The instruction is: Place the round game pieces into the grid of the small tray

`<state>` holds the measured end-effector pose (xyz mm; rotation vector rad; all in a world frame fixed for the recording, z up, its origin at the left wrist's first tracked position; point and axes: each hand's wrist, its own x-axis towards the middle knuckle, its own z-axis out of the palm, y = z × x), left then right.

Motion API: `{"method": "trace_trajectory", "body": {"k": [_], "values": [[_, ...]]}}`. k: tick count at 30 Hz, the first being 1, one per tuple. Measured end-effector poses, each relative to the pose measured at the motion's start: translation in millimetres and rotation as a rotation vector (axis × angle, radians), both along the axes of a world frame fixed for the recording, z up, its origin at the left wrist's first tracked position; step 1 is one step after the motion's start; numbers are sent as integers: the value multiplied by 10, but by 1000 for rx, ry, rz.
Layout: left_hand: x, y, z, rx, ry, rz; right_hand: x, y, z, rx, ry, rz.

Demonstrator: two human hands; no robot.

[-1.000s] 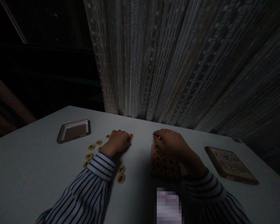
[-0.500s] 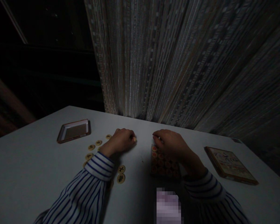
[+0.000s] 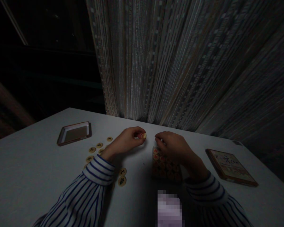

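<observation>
Cream round game piece (image 3: pixel 144 136), pinched by the fingertips of the left hand (image 3: pixel 126 140), could drop if the pinch loosens; right hand (image 3: pixel 172 145), fingers curled, hold unclear, could nudge the red-marked discs (image 3: pixel 164 165).

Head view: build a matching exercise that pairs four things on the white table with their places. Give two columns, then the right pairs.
Things:
1. Round cream disc
2. Shallow square brown-rimmed tray
3. Rectangular illustrated box with brown edges
4. Block of red-marked round pieces

Places:
A. Beneath the right hand
B. Right side of the white table
C. Pinched in the left hand
D. Left side of the table

Pairs: 1-C; 2-D; 3-B; 4-A
</observation>
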<state>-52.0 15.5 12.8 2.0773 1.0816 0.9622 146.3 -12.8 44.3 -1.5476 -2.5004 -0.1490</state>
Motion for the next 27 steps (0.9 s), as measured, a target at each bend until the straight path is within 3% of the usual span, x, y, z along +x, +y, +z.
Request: {"method": "trace_trajectory", "body": {"k": [7,11,19,24,27], "values": [[95,-57,76,-117,-89,-22,79,-13,52,44,21,-27],[156,-81,95,-256,-263,-61,103,-60,106,61,53,-14],[226,-205,214,-412,-444,-168,146,-208,120,175,172,196],[328,-244,157,-484,-488,-274,202,-259,34,198,177,238],[380,-250,127,-480,-462,-245,256,-253,9,201,218,266]]}}
